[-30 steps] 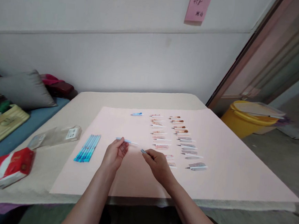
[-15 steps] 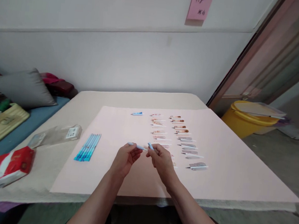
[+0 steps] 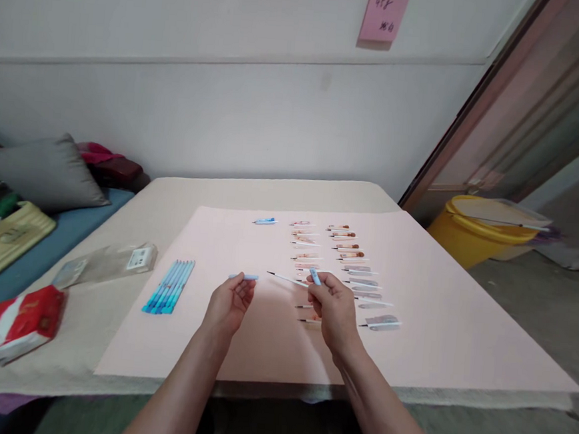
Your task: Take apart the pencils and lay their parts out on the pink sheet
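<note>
Over the pink sheet (image 3: 199,344), my left hand (image 3: 228,304) is closed around a light blue pen barrel (image 3: 250,277). To its right, my right hand (image 3: 333,306) pinches a thin white pen refill (image 3: 284,278) with a dark tip pointing left. The same hand also grips a short light blue pen piece (image 3: 315,276) that sticks up between the fingers. A gap separates the refill tip from the barrel. Several whole blue pens (image 3: 170,286) lie side by side left of my left hand. Beyond the hands lies a small blue pen group (image 3: 265,221).
Pinkish pen parts with refills (image 3: 305,256) form one column, brown and grey ones (image 3: 350,255) another, partly behind my right hand. At left are a clear plastic bag (image 3: 115,261) and a red tissue pack (image 3: 17,326). A yellow bucket (image 3: 456,233) stands beyond the table's right side.
My hands have moved apart, the left one leftward and the right one rightward. The refill is now out in the open in my right hand, clear of the barrel.
</note>
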`<move>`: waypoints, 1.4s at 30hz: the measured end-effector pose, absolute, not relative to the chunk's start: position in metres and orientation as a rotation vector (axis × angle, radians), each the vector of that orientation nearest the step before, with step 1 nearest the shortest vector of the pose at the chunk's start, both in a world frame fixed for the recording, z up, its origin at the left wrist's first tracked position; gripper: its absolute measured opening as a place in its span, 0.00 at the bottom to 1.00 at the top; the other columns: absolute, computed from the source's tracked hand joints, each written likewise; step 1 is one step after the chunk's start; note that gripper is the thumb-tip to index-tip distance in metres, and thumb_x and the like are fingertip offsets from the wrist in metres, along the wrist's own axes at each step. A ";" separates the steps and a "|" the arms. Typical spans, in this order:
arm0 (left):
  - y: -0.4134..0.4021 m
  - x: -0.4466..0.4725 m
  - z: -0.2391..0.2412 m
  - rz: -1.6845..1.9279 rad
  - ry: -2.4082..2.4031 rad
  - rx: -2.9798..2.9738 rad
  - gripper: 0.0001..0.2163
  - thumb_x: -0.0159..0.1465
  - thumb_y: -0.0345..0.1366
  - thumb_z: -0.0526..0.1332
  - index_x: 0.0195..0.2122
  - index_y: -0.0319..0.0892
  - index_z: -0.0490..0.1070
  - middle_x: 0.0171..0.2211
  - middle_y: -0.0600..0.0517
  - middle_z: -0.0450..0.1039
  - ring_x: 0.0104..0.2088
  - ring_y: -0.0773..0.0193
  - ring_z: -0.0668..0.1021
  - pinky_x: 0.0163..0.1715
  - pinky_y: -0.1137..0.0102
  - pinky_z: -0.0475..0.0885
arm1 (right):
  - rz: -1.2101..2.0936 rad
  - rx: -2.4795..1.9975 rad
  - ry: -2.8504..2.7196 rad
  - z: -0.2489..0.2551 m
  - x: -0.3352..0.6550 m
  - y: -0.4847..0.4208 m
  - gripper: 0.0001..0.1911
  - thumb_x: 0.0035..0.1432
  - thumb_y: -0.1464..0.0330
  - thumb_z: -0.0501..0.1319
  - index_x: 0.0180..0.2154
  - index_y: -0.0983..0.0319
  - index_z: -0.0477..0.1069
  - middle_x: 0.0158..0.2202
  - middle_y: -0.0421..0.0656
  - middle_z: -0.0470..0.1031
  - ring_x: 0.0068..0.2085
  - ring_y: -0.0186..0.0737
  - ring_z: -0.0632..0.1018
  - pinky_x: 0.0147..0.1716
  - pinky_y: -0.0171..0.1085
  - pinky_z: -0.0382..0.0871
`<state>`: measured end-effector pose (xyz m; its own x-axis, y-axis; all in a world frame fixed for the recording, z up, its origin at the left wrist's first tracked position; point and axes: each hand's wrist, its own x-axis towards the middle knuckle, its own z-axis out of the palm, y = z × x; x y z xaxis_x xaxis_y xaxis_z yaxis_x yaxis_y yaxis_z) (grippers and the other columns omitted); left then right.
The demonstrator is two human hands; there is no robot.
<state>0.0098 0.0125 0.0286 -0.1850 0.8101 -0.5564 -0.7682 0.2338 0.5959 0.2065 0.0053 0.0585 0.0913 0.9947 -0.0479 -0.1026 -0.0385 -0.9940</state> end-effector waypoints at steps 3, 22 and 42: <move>0.007 0.018 0.031 1.339 1.014 0.159 0.04 0.55 0.29 0.63 0.30 0.37 0.69 0.25 0.50 0.74 0.26 0.70 0.76 0.23 0.78 0.71 | 1.254 -1.206 -1.020 0.059 0.204 0.005 0.08 0.43 0.69 0.57 0.29 0.63 0.68 0.16 0.34 0.62 0.16 0.27 0.56 0.15 0.30 0.48; -0.009 0.048 0.036 1.215 0.904 0.325 0.06 0.52 0.29 0.63 0.30 0.39 0.69 0.25 0.54 0.71 0.24 0.73 0.73 0.23 0.79 0.69 | 1.271 -1.224 -1.463 0.045 0.188 0.004 0.04 0.43 0.73 0.54 0.20 0.62 0.66 0.17 0.34 0.61 0.21 0.30 0.61 0.21 0.30 0.53; -0.019 0.073 0.030 1.067 0.971 0.398 0.09 0.51 0.30 0.64 0.34 0.37 0.72 0.25 0.53 0.69 0.21 0.75 0.69 0.21 0.79 0.63 | 0.964 -1.392 -1.675 0.032 0.190 0.004 0.07 0.54 0.70 0.52 0.33 0.60 0.67 0.25 0.38 0.69 0.27 0.34 0.69 0.27 0.32 0.58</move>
<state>0.0734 -0.0188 0.0296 0.1394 0.8710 -0.4712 -0.5513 0.4635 0.6937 0.1897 0.0042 0.0317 -0.1356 0.9878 0.0762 0.4304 0.1280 -0.8935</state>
